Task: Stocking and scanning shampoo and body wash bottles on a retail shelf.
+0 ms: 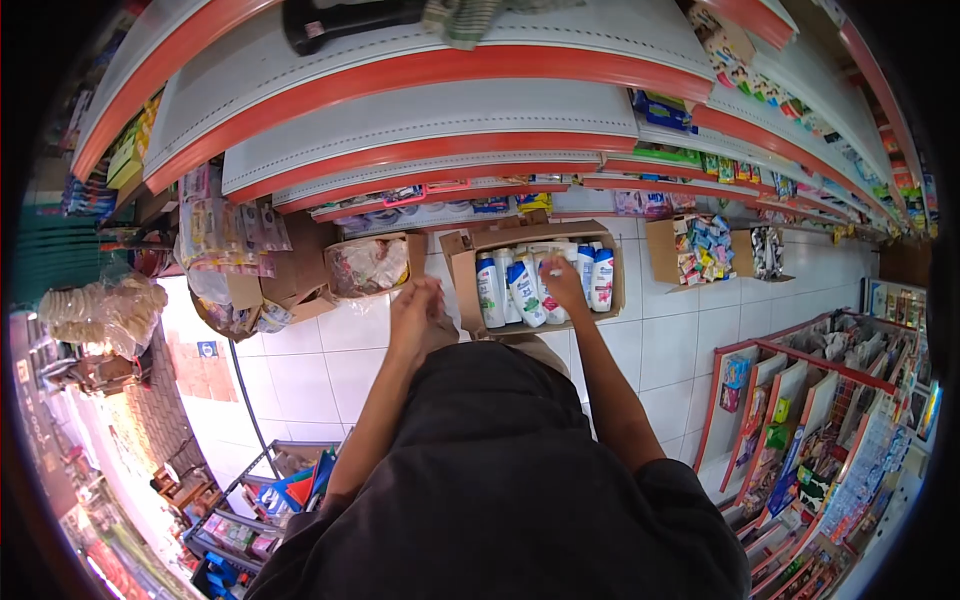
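On the floor before me stands an open cardboard box [466, 292] of white shampoo bottles, several with blue caps. My right hand [564, 283] is over the box, its fingers at the tops of the bottles in the middle. Whether it grips one is blurred. At the box's left end one bottle [487, 291] stands upright, and a tilted bottle [525, 294] leans beside it. On the right side a bottle with a pink flower print [602, 281] stands near the wall. My left hand [420, 306] hovers left of the box with curled fingers; what it holds, if anything, is unclear.
Above the boxes rise white shelves with red edges [427, 146]; a dark object [352, 22] and a cloth [461, 21] lie on an upper one. Left is a carton with plastic-wrapped goods [369, 266], right a carton of small packets [703, 251]. A stocked rack [802, 420] stands lower right.
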The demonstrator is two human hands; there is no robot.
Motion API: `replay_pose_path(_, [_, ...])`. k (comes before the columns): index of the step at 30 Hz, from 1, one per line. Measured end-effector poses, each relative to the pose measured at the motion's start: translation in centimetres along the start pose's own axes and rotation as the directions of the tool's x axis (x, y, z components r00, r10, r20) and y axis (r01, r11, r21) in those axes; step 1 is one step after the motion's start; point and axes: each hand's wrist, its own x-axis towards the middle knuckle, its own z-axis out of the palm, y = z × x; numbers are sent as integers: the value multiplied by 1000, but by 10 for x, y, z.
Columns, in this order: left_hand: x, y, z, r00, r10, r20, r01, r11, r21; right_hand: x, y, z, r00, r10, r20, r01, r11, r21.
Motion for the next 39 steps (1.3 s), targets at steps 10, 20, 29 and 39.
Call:
replay_pose_path(10, [4, -75, 37, 904, -403, 143, 425, 887, -180, -62, 48, 53, 931, 134, 341, 46, 881, -470])
replay_pose_path(20, [4, -111, 35, 927, -368, 73, 369, 929, -3, -30, 43, 25, 760, 223, 610, -402, 900, 172])
replay_pose_path(29, [19, -42, 45, 949, 67, 307, 49, 933, -356, -29, -200, -56, 796, -170, 580, 172, 984, 52])
replay_pose_path(39, [21, 50, 12, 845, 214, 491, 115, 823, -557, 192, -428, -100, 451, -886, -105, 740, 438, -510])
